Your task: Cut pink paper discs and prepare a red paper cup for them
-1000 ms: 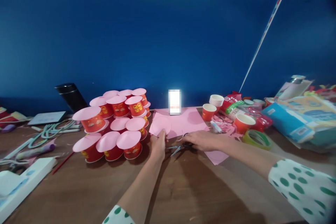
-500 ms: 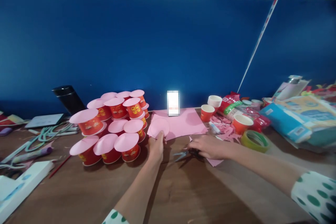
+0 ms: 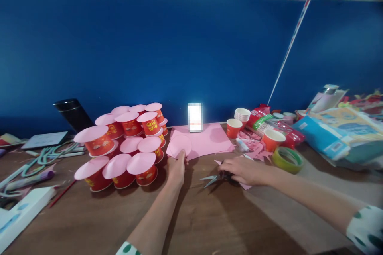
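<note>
The pink sheets [image 3: 212, 137] lie at the far middle, with the pink disc [image 3: 180, 145] over their near left part. The left hand [image 3: 178, 165] pinches the disc's near edge, thumb on top; the right hand [image 3: 243, 170] grasps the scissors [image 3: 213, 177] by the handles, blades parted, pointing left and apart from the paper. For tidy handling, a light pinch should spare the thin paper from creasing, and the blades are best kept clear of the left hand.

A blue partition [image 3: 167, 48] closes off the far side of a brown wooden table [image 3: 191, 223]. Stacked red paper cups [image 3: 98, 145] with pink tops crowd the left; a blue packet [image 3: 323, 135], a tape roll [image 3: 281, 161] and pink scraps [image 3: 259, 152] clutter the right
</note>
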Action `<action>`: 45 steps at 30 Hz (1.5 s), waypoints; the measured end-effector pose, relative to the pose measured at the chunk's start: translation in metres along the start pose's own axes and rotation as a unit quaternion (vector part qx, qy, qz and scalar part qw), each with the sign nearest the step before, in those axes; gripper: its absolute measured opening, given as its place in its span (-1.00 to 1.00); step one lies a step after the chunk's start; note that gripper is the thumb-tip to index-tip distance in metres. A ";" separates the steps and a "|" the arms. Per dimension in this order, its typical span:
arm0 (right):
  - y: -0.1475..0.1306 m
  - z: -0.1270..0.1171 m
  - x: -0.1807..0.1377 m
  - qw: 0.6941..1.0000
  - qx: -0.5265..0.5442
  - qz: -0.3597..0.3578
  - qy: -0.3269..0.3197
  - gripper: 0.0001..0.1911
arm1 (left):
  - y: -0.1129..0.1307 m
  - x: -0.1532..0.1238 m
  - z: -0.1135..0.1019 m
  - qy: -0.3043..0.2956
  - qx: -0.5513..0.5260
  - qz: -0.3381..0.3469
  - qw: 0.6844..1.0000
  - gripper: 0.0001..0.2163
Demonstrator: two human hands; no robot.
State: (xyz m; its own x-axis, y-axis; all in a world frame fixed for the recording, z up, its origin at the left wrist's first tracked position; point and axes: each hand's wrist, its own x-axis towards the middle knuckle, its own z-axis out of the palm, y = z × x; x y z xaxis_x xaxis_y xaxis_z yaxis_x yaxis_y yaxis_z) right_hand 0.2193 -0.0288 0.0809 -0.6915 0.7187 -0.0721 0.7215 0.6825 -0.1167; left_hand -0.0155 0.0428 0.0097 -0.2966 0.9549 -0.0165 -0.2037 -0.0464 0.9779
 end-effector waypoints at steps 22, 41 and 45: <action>-0.033 0.022 0.044 0.819 0.446 0.144 0.330 -0.71 | 0.010 -0.008 -0.001 -0.010 0.033 -0.060 0.998 -0.71; -0.039 0.052 0.065 0.781 0.445 0.153 0.411 -0.65 | 0.007 -0.013 0.005 -0.056 0.029 0.015 0.998 -0.69; -0.038 0.055 0.067 0.769 0.464 0.158 0.410 -0.63 | 0.004 -0.013 0.004 -0.029 0.040 0.001 0.999 -0.68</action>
State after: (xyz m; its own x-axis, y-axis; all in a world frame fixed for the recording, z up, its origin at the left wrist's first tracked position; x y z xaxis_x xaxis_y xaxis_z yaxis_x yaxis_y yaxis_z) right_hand 0.1439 -0.0141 0.0263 0.0422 0.9309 0.3629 0.2511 0.3416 -0.9057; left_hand -0.0090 0.0309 0.0147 -0.2414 0.9704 -0.0038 -0.1262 -0.0276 0.9916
